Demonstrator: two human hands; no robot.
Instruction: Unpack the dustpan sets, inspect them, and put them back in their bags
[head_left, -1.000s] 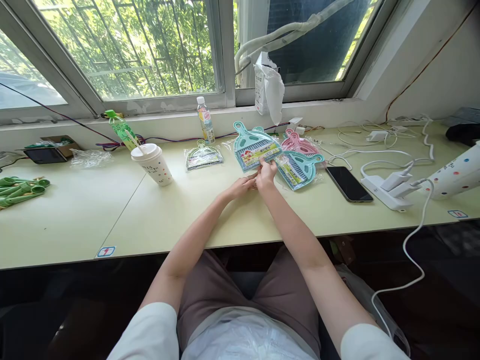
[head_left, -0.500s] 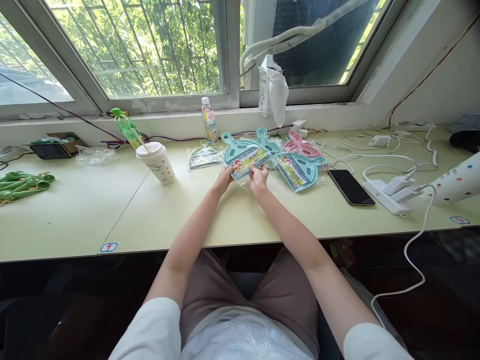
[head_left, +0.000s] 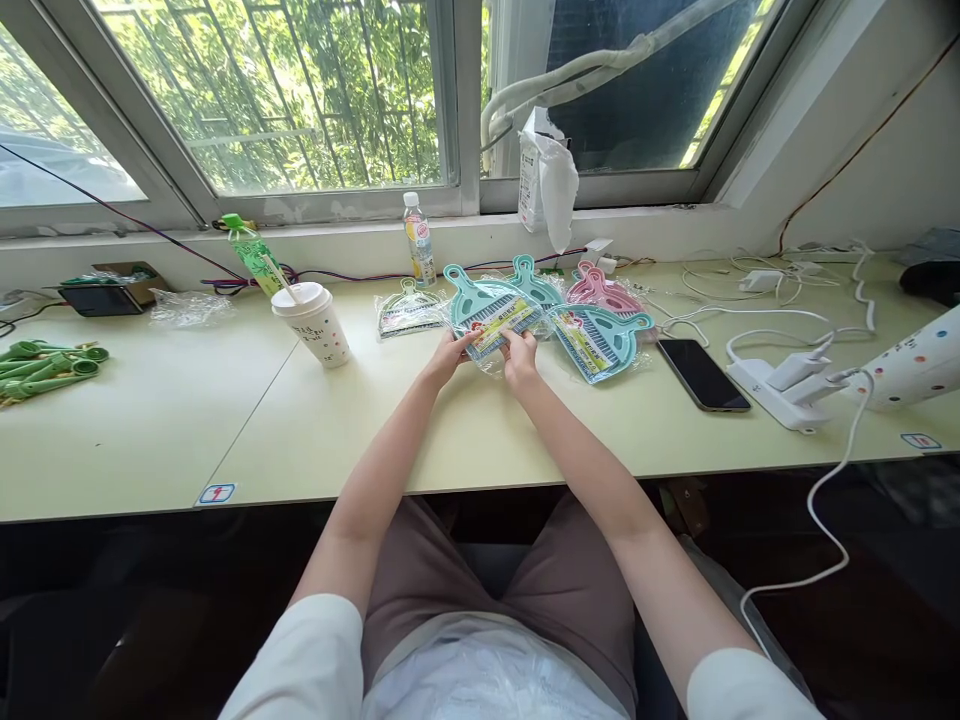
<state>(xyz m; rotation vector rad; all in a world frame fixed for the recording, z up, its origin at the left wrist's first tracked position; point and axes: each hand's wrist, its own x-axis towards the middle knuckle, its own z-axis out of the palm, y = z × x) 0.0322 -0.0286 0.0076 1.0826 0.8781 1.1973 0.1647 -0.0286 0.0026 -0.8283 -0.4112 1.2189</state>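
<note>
Between my two hands is a teal packaged item (head_left: pixel 495 322), fan-shaped with a looped handle, in clear wrap with a yellow-and-blue label; it looks like a small dustpan-and-brush set. My left hand (head_left: pixel 450 356) pinches its lower left corner. The lower right edge is gripped by my right hand (head_left: pixel 519 355). Behind it lies another teal set (head_left: pixel 534 284), partly covered. To the right are a further teal set (head_left: pixel 600 340) and a pink one (head_left: pixel 600 290). A pale green wrapped set (head_left: pixel 409 310) lies to the left.
A white paper cup (head_left: pixel 313 325) and a green bottle (head_left: pixel 255 255) stand left, a clear bottle (head_left: pixel 420 240) at the sill. On the right lie a phone (head_left: pixel 703 375), a power strip (head_left: pixel 772 395) with cables, and a dotted cup (head_left: pixel 911 360). Green stick-like things (head_left: pixel 52 370) lie far left.
Almost nothing differs. Both hands keep hold of the teal set, with only a very slight shift of the hands and the view.
</note>
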